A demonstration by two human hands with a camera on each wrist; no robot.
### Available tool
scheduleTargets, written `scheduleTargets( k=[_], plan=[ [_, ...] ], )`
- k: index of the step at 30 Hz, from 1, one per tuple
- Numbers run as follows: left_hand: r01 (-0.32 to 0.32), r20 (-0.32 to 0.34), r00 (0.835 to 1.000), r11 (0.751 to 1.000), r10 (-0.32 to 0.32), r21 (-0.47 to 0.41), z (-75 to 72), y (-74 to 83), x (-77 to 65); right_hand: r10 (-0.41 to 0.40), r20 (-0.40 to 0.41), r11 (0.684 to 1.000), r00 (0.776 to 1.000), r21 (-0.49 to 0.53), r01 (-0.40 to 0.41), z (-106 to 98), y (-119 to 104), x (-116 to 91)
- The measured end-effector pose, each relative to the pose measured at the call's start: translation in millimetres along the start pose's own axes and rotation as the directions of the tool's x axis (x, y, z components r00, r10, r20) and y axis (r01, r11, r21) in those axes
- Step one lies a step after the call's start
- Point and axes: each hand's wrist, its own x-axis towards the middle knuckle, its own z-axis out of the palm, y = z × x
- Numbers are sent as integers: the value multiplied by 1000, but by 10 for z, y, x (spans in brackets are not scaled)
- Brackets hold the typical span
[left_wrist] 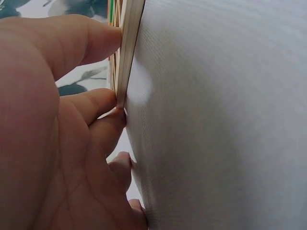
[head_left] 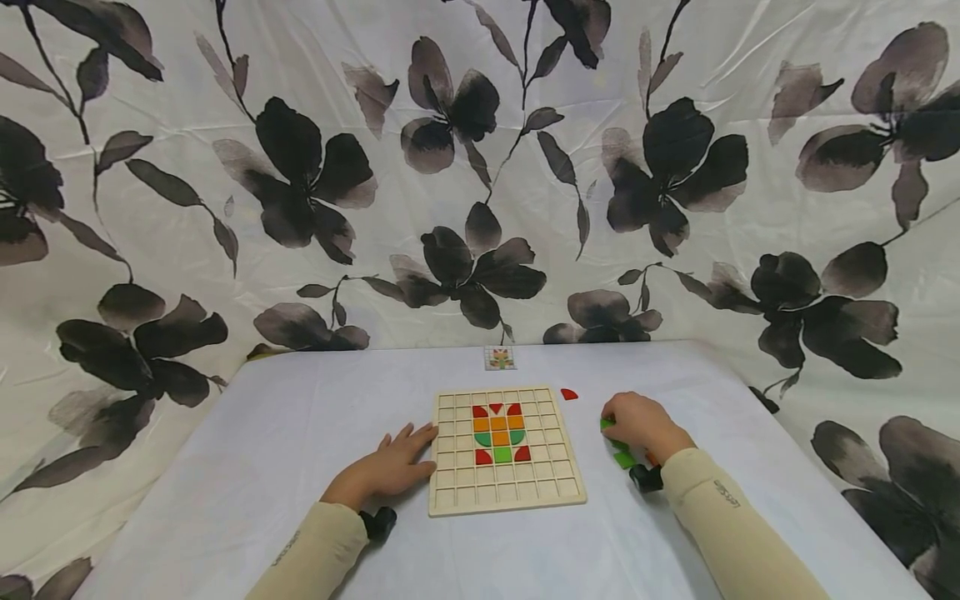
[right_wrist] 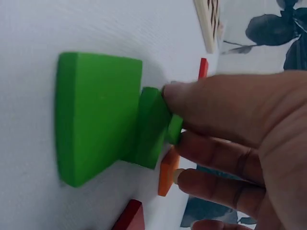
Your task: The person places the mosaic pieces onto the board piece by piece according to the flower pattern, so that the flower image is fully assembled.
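A wooden grid board [head_left: 453, 497] lies on the white table with red, orange and green pieces set in its upper middle cells. My left hand [head_left: 382, 473] rests at its left edge, fingers spread; the left wrist view shows the thumb and fingertips against the board's side [left_wrist: 125, 52]. To the right of the board, my right hand [head_left: 643, 425] pinches a small green block [right_wrist: 175, 129] between thumb and index finger, partly covered by them. Beside it are another green block [right_wrist: 151, 129] and a larger green square block [right_wrist: 103, 110].
Beyond the board stands or lies a small picture card [head_left: 500, 358]. A red rounded piece [head_left: 569, 394] lies off the board's upper right corner. Near my right fingers are an orange block [right_wrist: 167, 172] and a dark red block [right_wrist: 132, 218]. Flowered cloth [head_left: 465, 192] hangs behind the table.
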Motion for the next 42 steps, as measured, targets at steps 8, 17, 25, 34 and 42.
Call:
scheduleTargets(
  k=[8,17,25,34,42],
  plan=[
    [1,-2,1000,1000,-1,-1,21,-19,22,-95,-78,994,992,40,99,-25,-131,-35],
    [0,2,1000,1000,0,-6,40,-44,49,-270,-106,952,957,116,282,10,-538,-100],
    [-6,-4,1000,1000,6,1,59,-60,55,-381,-60,917,922,98,386,138,-732,-111],
    [-10,-4,1000,1000,10,-5,31,-40,59,-388,-54,909,920,144,392,173,-754,-72],
    [-5,4,1000,1000,5,-9,35,-55,54,-356,-50,893,933,277,355,220,-755,-61]
  ],
)
